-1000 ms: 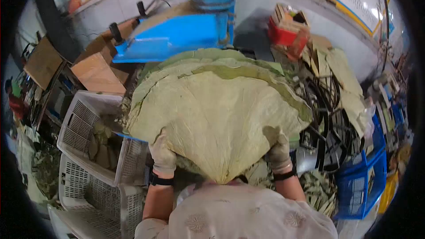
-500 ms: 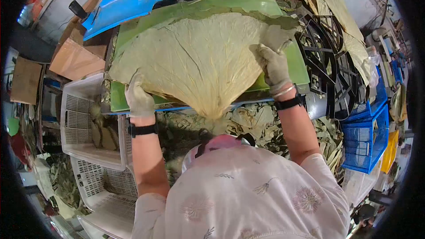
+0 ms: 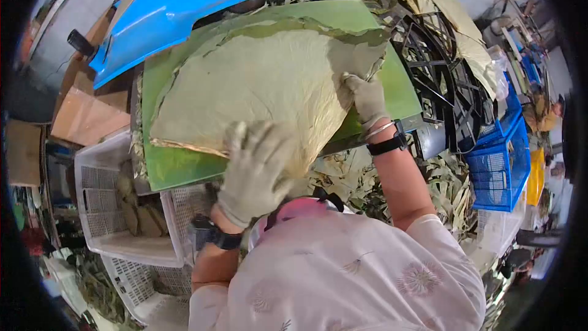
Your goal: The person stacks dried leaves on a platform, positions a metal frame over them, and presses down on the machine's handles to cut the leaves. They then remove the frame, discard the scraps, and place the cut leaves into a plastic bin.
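A fan-shaped stack of large, pale dried lotus leaves (image 3: 245,79) lies on a green board (image 3: 392,86), its narrow end toward me. My right hand (image 3: 366,95), in a pale work glove, grips the stack's right edge, with the thumb on top. Over the lower left edge of the stack is my gloved left hand (image 3: 257,168), its fingers spread and somewhat blurred. Its fingertips overlap the leaf surface near the narrow end.
White plastic baskets (image 3: 131,248) stand at left, one with leaf pieces inside. Leaf scraps (image 3: 447,190) fill the space below the board. Black frames (image 3: 435,73) and blue crates (image 3: 499,168) are on the right. A blue panel (image 3: 177,12) rises behind the board.
My left hand has let go of the stack's left edge and moved right and toward me, fingers spread. My right hand keeps its hold. The stack's surface looks smoother.
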Motion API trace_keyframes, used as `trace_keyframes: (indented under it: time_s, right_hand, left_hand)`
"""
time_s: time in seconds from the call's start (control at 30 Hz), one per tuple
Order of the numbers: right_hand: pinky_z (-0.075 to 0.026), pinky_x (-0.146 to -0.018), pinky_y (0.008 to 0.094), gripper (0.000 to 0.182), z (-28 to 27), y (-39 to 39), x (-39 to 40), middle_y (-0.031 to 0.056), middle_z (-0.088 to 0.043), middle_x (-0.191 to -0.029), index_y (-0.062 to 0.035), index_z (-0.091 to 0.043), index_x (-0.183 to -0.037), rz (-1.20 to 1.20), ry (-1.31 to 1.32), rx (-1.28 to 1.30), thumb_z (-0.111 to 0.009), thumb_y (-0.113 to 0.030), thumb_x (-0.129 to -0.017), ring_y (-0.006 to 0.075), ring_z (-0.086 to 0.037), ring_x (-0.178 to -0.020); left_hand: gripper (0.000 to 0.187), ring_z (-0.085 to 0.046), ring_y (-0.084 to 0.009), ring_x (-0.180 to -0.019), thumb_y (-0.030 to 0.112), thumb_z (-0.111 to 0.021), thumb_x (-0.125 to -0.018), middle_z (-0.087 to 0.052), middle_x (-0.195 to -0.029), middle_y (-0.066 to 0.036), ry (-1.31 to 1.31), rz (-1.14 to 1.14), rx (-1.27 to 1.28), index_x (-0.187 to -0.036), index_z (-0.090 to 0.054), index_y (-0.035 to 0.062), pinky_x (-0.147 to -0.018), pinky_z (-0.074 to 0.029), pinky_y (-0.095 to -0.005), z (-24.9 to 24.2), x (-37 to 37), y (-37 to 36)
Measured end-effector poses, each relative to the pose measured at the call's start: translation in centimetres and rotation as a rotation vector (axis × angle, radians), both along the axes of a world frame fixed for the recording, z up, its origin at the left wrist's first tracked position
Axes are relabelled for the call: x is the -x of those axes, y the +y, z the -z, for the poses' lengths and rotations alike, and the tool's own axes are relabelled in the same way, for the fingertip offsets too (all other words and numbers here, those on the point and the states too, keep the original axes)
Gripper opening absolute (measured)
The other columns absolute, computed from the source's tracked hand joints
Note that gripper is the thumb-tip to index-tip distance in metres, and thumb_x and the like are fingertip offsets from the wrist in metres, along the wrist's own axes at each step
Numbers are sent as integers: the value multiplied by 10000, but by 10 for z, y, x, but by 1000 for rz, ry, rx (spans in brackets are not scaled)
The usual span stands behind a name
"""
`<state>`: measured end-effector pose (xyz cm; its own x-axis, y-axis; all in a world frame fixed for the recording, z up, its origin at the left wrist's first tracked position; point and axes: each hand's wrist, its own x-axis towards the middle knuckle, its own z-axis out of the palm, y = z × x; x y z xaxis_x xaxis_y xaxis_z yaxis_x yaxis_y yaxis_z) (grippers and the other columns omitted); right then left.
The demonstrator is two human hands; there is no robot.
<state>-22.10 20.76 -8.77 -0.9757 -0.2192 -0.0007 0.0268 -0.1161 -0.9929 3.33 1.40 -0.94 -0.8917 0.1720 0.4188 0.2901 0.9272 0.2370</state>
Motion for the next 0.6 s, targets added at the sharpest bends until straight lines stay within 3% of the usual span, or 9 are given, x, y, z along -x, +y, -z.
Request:
trace_keyframes:
  time_s: [0.07,0.17,0.27,0.37,0.43,0.53,0.6]
  right_hand:
    - [-556,-738,301,278,1,1,0,39,-717,-992,3,-699,-1152,17,-14,-34,-757,-92,-896,138,-661,-840]
    - [-553,-721,302,281,-7,-3,-1,44,-717,-980,16,-697,-1147,32,-43,39,-752,-127,-912,139,-662,-816]
    - [-552,-715,306,302,-6,2,7,47,-720,-976,38,-702,-1117,2,-186,138,-740,-197,-931,143,-667,-801]
    - [-556,-717,310,378,1,8,17,58,-729,-988,52,-708,-1113,26,-223,54,-677,-299,-977,153,-681,-800]
    - [-585,-722,307,448,-9,13,11,90,-745,-1062,35,-691,-1209,-118,-241,-15,-515,-352,-1071,178,-713,-868]
    - [-562,-676,291,468,-22,11,5,62,-740,-1002,27,-698,-1208,-169,-226,107,-502,-376,-1072,158,-694,-813]
    - [-506,-610,266,393,-36,22,6,24,-701,-927,7,-707,-1146,-142,-212,23,-569,-345,-1042,128,-623,-715]
  left_hand:
    - [639,-502,-366,-1322,330,-785,-760,-577,-1361,-150,-43,-45,-24,-1295,-595,36,-1145,-307,-593,14,10,13]
    - [584,-539,-339,-1279,378,-780,-774,-609,-1314,-118,35,-105,-105,-1232,-623,52,-1123,-323,-586,37,14,5]
    - [544,-578,-337,-1220,389,-769,-784,-628,-1273,-125,111,-118,-94,-1189,-637,50,-1113,-339,-586,48,17,6]
    - [505,-605,-342,-1178,394,-755,-810,-645,-1239,-138,154,-130,-81,-1157,-647,44,-1094,-370,-585,51,17,7]
    - [487,-609,-340,-1172,401,-738,-837,-653,-1222,-149,195,-142,-96,-1147,-647,38,-1084,-384,-579,53,19,8]
    - [455,-633,-372,-1107,366,-716,-847,-672,-1166,-171,263,-145,-70,-1133,-638,21,-1034,-436,-579,52,21,12]
    - [438,-644,-407,-1064,334,-698,-847,-681,-1131,-188,306,-141,-72,-1126,-627,4,-996,-468,-588,55,25,14]
